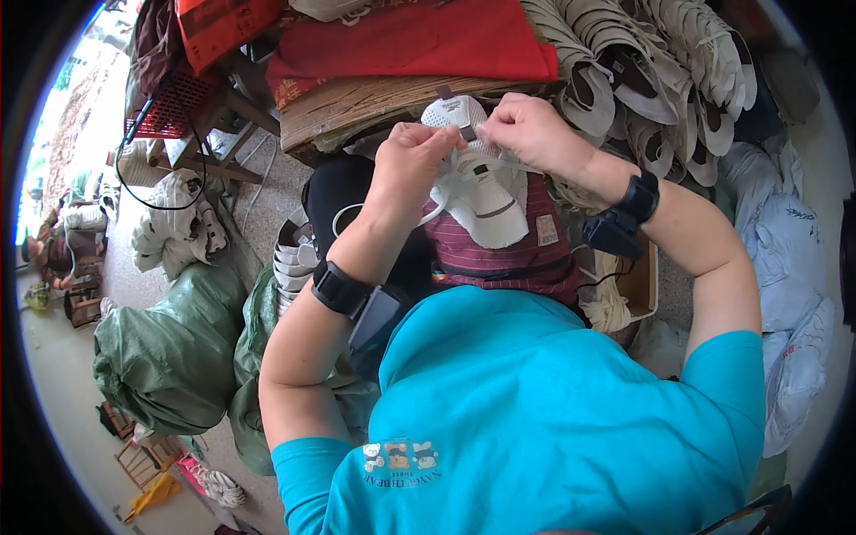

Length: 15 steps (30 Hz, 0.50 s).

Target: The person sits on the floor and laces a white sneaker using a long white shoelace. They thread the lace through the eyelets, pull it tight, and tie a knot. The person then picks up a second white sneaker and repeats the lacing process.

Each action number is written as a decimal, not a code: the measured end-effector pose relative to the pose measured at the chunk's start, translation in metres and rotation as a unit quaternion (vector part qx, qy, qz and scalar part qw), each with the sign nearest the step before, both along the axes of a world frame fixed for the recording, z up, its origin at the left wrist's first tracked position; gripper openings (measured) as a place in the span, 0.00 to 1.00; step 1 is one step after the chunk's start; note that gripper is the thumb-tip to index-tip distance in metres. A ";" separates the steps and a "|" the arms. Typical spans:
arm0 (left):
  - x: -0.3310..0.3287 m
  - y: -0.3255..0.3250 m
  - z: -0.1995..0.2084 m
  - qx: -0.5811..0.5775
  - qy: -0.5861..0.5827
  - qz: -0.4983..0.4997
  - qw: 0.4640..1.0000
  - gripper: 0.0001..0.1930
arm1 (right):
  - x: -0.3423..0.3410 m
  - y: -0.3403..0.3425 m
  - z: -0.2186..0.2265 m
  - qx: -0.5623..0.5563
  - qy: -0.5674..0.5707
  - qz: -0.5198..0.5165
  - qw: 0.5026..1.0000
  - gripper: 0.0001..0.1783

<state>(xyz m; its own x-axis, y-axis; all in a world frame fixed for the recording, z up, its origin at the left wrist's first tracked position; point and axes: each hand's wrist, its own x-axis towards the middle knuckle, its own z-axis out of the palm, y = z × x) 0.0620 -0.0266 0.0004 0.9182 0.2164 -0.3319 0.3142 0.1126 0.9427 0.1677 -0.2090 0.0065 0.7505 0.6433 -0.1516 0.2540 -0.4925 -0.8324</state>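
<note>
A white mesh shoe upper (484,212) rests across the maroon cloth on my lap, its far end toward the wooden bench. My left hand (412,159) is closed at the upper's left edge, thumb and finger pinching it beside a small dark tab (468,134). On the other side, my right hand (533,131) pinches close to the tab, apparently on a thin white shoelace; its fingertips partly hide what they grip. A loop of white shoelace (346,212) hangs out past my left wrist.
Beyond my hands stands a wooden bench (392,102) with a red cloth (419,45) on it. Rows of stacked shoe uppers (624,71) lie at far right. Green sacks (174,348) and more uppers (183,223) are on the left, white bags (785,259) on the right.
</note>
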 end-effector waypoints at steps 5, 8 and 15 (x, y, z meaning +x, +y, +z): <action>-0.002 -0.004 0.085 0.098 -0.237 0.032 0.966 0.09 | -0.020 0.004 0.078 0.198 0.167 0.056 0.964 0.11; -0.006 0.009 0.131 0.136 -0.392 0.026 0.910 0.11 | -0.032 0.005 0.135 0.318 0.112 0.130 0.932 0.11; -0.022 0.020 0.052 -0.001 -0.163 0.040 0.986 0.13 | -0.017 0.016 0.116 0.283 0.229 0.198 0.910 0.14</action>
